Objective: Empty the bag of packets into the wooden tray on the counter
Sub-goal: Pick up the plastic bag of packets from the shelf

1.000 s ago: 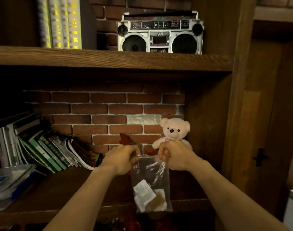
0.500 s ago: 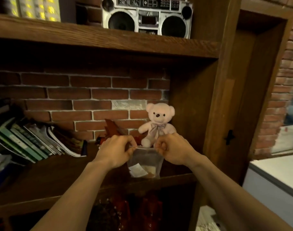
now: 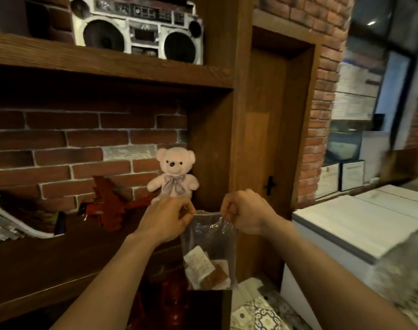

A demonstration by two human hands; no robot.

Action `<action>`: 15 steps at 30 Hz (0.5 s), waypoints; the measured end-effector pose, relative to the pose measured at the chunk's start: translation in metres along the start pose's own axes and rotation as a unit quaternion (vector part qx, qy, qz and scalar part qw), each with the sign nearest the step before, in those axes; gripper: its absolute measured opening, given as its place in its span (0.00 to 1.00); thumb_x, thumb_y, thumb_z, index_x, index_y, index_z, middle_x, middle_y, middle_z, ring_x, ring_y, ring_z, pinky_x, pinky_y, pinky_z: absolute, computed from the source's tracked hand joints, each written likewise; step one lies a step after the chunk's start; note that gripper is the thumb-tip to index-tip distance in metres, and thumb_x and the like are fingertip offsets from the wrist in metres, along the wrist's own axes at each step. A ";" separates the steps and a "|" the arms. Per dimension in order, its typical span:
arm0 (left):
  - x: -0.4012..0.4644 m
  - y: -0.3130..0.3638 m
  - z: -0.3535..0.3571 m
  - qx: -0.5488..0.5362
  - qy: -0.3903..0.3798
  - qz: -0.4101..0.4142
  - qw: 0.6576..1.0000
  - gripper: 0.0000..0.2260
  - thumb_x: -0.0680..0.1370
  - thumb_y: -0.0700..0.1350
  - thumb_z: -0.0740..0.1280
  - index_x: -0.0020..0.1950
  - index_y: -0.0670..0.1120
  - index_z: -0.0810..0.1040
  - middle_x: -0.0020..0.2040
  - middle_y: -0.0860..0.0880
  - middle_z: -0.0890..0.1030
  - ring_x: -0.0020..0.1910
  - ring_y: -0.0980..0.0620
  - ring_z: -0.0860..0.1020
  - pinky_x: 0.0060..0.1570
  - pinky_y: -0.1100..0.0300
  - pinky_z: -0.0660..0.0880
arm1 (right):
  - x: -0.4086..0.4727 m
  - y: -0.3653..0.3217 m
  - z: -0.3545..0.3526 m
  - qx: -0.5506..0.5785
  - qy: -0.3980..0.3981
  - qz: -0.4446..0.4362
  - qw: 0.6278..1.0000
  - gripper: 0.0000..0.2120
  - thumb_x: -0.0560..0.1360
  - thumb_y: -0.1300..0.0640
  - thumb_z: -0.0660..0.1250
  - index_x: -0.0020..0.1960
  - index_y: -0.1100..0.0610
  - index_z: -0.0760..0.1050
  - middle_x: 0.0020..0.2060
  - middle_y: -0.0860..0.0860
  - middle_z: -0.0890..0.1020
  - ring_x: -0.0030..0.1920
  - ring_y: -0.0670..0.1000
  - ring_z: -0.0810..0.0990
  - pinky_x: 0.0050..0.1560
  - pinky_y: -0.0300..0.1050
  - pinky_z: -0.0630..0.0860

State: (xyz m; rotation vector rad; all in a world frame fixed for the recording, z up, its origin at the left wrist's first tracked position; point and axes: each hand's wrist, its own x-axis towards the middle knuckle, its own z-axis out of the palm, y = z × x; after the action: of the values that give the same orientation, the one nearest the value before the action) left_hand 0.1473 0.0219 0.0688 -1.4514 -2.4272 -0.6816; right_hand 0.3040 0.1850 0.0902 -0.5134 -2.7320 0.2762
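A clear plastic bag [image 3: 209, 236] hangs upright between my hands, in front of the wooden shelf post. White and brown packets [image 3: 206, 270] lie at its bottom. My left hand [image 3: 166, 219] pinches the left side of the bag's top edge. My right hand [image 3: 245, 211] pinches the right side, and the top edge is stretched between them. No wooden tray is in view.
A pink teddy bear [image 3: 174, 173] and a red-brown figure [image 3: 109, 202] sit on the wooden shelf [image 3: 48, 265]. A boombox [image 3: 141, 29] stands on the shelf above. Magazines [image 3: 17, 225] lean at far left. A white chest freezer [image 3: 350, 225] is at right, beside a wooden door [image 3: 267, 129].
The view has swung to the right, bringing the door and the white freezer into sight. The bag, which rested on the shelf half a second ago, now hangs free off its right end.
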 end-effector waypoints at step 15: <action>-0.004 0.340 0.082 -0.129 -0.085 0.198 0.968 0.02 0.79 0.52 0.69 0.49 0.59 0.81 0.47 0.61 0.82 0.48 0.60 0.80 0.49 0.54 0.81 | -0.285 0.182 -0.158 -0.057 0.106 0.240 0.963 0.07 0.72 0.59 0.67 0.42 0.47 0.80 0.37 0.44 0.83 0.37 0.44 0.79 0.42 0.46 0.79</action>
State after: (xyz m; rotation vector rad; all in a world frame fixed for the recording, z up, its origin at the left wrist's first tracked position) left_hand 0.4500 0.1964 0.0887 -2.0995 -2.1168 -0.8256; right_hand 0.6690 0.2625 0.1046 -1.1692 -2.3916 0.1686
